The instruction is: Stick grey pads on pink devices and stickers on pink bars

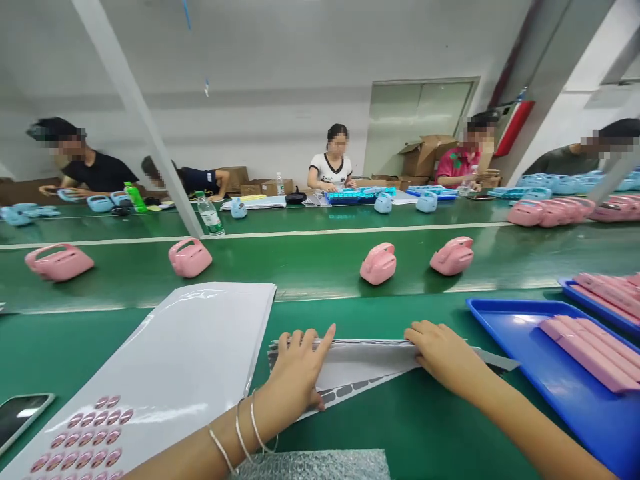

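Observation:
A folded stack of white paper sheets (367, 363) lies in front of me on the green table, with grey cut-out shapes along its lower sheet. My left hand (300, 363) holds the left part of it, fingers over the far edge, index finger stretched out and thumb low on the near side. At the right end, the fingers of my right hand (440, 350) are closed over the far edge of the stack. To the left rests a larger pile of glossy white sheets (200, 347), with rows of round pink stickers (85, 437) at its near end.
A blue tray (530, 347) with pink parts (595, 350) stands at right. Bubble wrap (320, 465) lies at the near edge, a phone (23, 417) at far left. Pink handled housings (379, 264) sit along the green belt (290, 263). Several people work across it.

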Available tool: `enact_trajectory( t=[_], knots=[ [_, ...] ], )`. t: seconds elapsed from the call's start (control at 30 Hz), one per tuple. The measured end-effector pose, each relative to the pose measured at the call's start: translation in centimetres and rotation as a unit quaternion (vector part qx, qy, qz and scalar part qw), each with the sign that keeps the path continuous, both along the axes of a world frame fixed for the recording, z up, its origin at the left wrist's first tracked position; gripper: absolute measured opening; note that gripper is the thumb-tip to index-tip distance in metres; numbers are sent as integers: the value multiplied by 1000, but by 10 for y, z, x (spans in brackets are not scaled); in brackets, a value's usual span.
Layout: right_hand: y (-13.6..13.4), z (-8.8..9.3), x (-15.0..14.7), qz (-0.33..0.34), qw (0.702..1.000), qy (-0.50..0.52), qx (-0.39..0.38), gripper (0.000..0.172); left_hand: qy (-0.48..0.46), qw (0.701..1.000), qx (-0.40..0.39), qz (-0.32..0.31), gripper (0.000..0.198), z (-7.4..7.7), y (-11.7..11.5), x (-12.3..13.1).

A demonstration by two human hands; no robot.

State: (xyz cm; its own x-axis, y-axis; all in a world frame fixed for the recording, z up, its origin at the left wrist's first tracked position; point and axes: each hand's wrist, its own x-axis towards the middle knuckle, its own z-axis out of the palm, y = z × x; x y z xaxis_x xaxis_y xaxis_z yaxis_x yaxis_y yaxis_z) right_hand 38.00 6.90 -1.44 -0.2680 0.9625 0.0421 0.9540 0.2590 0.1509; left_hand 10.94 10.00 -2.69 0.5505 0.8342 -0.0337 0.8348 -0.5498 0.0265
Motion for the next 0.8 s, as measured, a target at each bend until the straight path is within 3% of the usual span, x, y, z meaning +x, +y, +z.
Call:
enact_trajectory(
  t=[0.17, 0.27, 0.43, 0.5, 0.63, 0.8],
  knots=[
    [35, 8, 7, -31, 995, 0, -95, 40, -3, 1000, -25, -9, 121, 1, 22, 2],
    [52, 15, 10, -33, 988, -4, -152, 34, 9, 999, -38, -9, 109, 5, 34, 6],
    [50, 25, 9, -15, 980, -3, -197, 17, 20, 992, -108, -58, 61, 25, 53, 16],
    [44, 26, 8, -20, 982, 5, -190, 15, 7, 982, -162, -92, 51, 33, 69, 27],
    [36, 21, 7, -39, 988, 48, -143, 15, -14, 951, -263, -164, 52, 36, 100, 73],
    [8, 7, 4, -77, 988, 135, 8, 47, 45, 921, -320, -219, 37, 20, 102, 120]
  ],
)
